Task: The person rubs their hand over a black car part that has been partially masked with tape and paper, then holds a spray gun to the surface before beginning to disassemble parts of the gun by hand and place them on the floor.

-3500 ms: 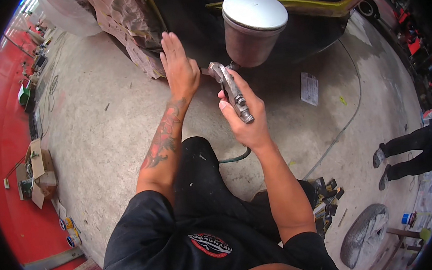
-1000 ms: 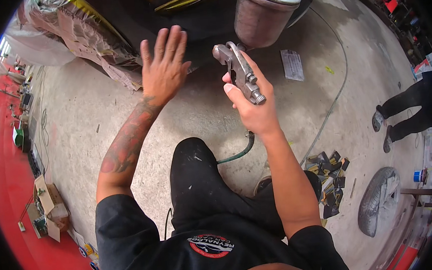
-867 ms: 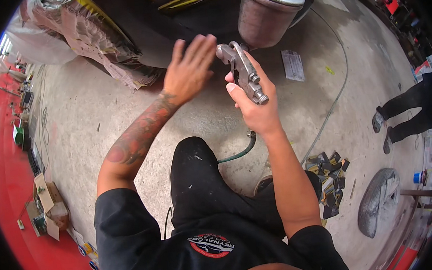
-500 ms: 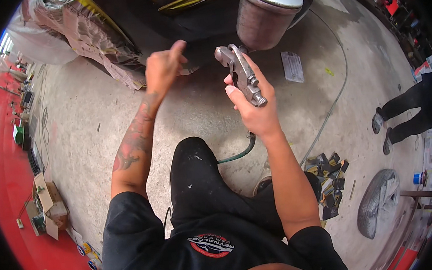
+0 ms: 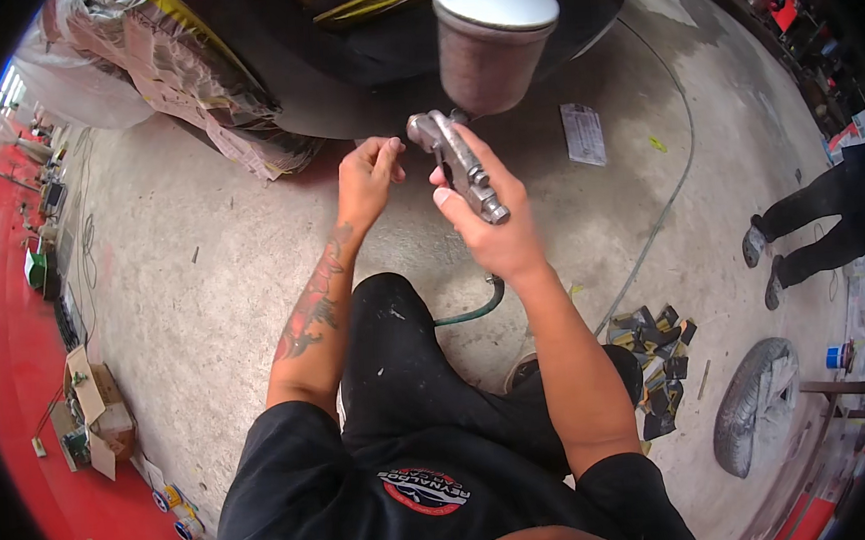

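Note:
My right hand (image 5: pixel 500 227) is wrapped round the handle of a metal paint spray gun (image 5: pixel 464 175). A silvery lidded paint cup (image 5: pixel 495 60) stands on top of the gun, slightly tilted. From below the grip a green air hose (image 5: pixel 471 313) curves off behind my leg. Just left of the gun's nozzle, my left hand (image 5: pixel 370 179) is closed, its thumb and fingers drawn together; whether they hold anything is hidden. A gap separates it from the gun. Beyond both hands is a dark car body panel (image 5: pixel 360 94) with a yellow strip above.
Paper and plastic masking (image 5: pixel 175 97) covers the car's left part. A paper sheet (image 5: pixel 584 134) and a long hose (image 5: pixel 675 178) lie on the concrete floor. At right are sanding blocks or similar pieces (image 5: pixel 659 354), a tire (image 5: pixel 753 408) and another person's legs (image 5: pixel 820 218). A cardboard box (image 5: pixel 102 414) stands left.
The spray gun and my right hand have shifted left. My left hand has come right and lower, nearer the nozzle; its thumb, raised before, is now against the fingers.

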Demonstrator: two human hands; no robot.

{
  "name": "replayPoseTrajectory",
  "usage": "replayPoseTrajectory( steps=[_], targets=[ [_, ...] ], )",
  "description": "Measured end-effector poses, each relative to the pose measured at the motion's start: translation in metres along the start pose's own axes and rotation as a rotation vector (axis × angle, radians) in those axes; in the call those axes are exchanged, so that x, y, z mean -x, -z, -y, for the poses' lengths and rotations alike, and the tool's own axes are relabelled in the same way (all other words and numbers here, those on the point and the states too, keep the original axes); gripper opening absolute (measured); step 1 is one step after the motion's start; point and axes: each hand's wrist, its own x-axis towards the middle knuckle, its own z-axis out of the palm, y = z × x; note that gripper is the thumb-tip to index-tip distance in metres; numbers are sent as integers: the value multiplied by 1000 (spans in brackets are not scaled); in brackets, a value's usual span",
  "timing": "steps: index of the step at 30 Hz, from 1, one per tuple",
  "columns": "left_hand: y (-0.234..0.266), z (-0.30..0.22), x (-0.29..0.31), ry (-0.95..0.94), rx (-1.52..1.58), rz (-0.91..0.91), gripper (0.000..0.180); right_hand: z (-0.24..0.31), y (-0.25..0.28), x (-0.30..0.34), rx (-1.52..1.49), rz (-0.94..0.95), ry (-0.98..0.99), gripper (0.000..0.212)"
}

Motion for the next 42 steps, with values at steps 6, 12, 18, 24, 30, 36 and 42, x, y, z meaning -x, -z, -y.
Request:
replayPoseTrajectory(
  steps=[6, 12, 18, 24, 30, 36, 42],
  targets=[
    [2, 7, 10, -448, -586, -622, 56, -7, -6, 5, 52, 117, 75, 59],
    [0, -10, -23, -247, -830, -470, 88, -2, -3, 1, 23, 78, 70, 57],
    [3, -49, -42, -634, -1322, -391, 83, 3, 11, -2, -17, -35, 46, 57],
    [0, -61, -42, -751, -1361, -161, 83, 6, 24, -5, 32, -108, 0, 59],
    [-42, -62, -57, -906, -1409, -56, 83, 4, 27, -7, 38, -175, 4, 59],
    [-98, -59, -76, -1032, -1330, 125, 57, 4, 29, -8, 49, -197, -11, 59],
    [-77, -37, -69, -1019, -1344, 165, 62, 2, 29, -9, 43, -192, 10, 60]
  ],
)
